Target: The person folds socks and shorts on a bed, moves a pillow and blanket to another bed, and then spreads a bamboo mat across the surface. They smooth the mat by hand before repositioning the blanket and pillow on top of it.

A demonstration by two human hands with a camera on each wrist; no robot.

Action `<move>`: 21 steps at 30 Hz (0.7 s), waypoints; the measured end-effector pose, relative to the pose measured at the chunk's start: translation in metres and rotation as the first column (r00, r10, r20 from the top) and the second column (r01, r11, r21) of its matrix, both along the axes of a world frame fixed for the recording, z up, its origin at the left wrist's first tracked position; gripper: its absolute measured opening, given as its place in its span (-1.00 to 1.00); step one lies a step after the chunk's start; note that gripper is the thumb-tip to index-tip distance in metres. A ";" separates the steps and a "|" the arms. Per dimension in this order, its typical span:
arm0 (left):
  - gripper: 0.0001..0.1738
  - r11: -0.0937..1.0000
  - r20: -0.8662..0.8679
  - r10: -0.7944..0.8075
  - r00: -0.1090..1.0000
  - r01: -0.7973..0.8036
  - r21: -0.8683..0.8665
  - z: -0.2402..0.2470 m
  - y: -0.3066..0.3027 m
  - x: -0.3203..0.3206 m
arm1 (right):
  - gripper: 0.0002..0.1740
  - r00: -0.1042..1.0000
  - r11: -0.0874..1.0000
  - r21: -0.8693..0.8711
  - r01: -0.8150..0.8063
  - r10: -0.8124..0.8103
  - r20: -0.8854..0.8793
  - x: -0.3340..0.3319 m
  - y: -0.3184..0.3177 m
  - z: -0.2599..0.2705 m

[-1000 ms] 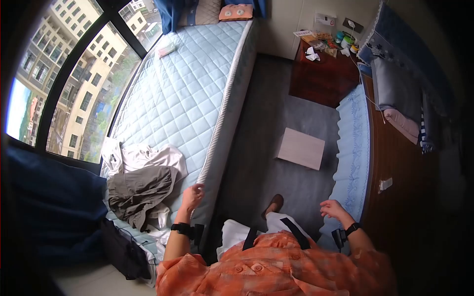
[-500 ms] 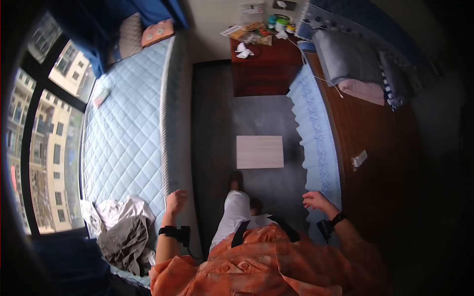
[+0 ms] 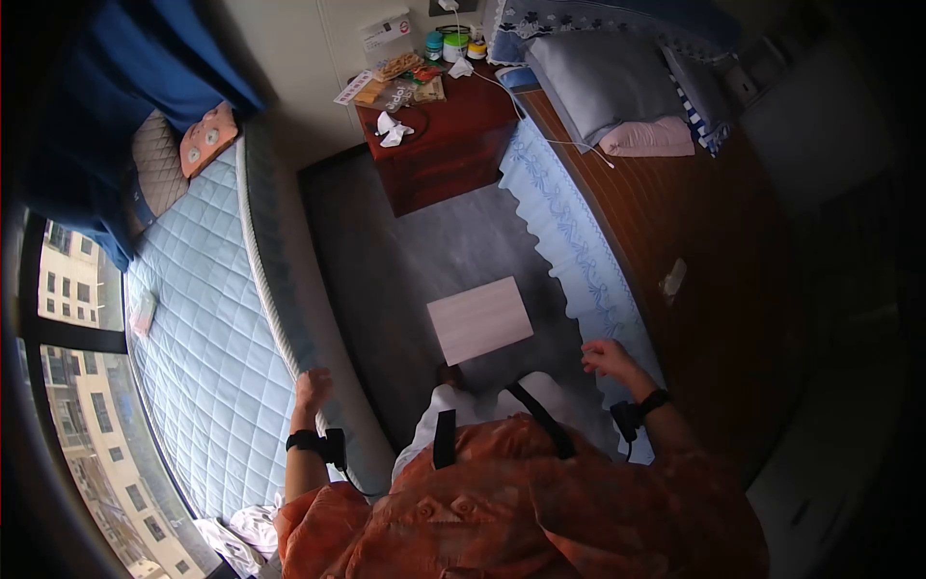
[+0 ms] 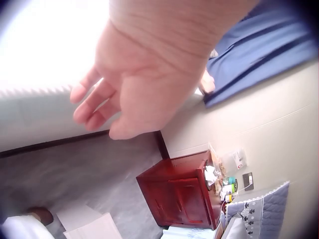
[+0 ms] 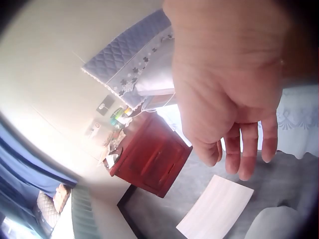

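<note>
Left hand near the mattress, right hand near the bed skirt, both hang empty, fingers loosely bent.

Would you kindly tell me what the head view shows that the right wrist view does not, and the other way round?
Only the head view shows the left hand, the orange shirt and the folded pink cloth. Only the right wrist view shows the creased palm side of the right hand. Both show that hand itself, the red wooden cabinet and the pale rectangular board on the floor.
</note>
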State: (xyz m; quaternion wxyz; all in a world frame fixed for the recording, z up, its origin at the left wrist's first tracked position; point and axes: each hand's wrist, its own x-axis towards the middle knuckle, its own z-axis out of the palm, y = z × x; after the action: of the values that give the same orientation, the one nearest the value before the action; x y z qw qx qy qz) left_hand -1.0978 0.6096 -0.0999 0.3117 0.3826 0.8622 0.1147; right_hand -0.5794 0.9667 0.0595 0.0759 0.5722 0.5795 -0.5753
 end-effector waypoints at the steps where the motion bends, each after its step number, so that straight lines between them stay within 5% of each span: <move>1: -0.66 0.998 -0.071 -0.069 0.995 0.070 0.008 0.001 0.010 -0.009 | -0.63 1.000 1.000 -0.006 0.028 -0.028 0.003 -0.001 0.000 -0.002; 5: -0.64 0.999 -0.028 -0.037 0.999 0.038 0.035 0.032 0.039 -0.011 | -0.63 0.998 0.999 0.002 0.052 -0.052 0.036 0.002 -0.002 -0.007; 7: -0.63 0.965 0.108 0.257 0.960 -0.249 -0.084 0.075 0.067 0.005 | -0.64 0.995 0.996 -0.007 0.093 -0.093 0.025 0.008 0.004 -0.017; 11: -0.62 0.928 0.376 0.371 0.849 -0.346 -0.134 0.059 0.072 -0.002 | -0.61 0.997 0.996 0.042 0.075 -0.074 -0.008 0.015 0.012 -0.020; 21: -0.60 0.935 0.343 0.341 0.875 -0.276 -0.224 0.052 0.128 0.024 | -0.57 0.986 0.990 -0.007 0.138 -0.137 0.096 0.046 0.021 -0.030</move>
State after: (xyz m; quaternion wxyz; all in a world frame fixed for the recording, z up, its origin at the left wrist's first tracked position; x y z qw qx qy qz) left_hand -1.0737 0.7379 -0.0483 0.4799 0.1830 0.8428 0.1612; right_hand -0.5330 0.9880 0.0291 0.0676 0.6372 0.5306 -0.5549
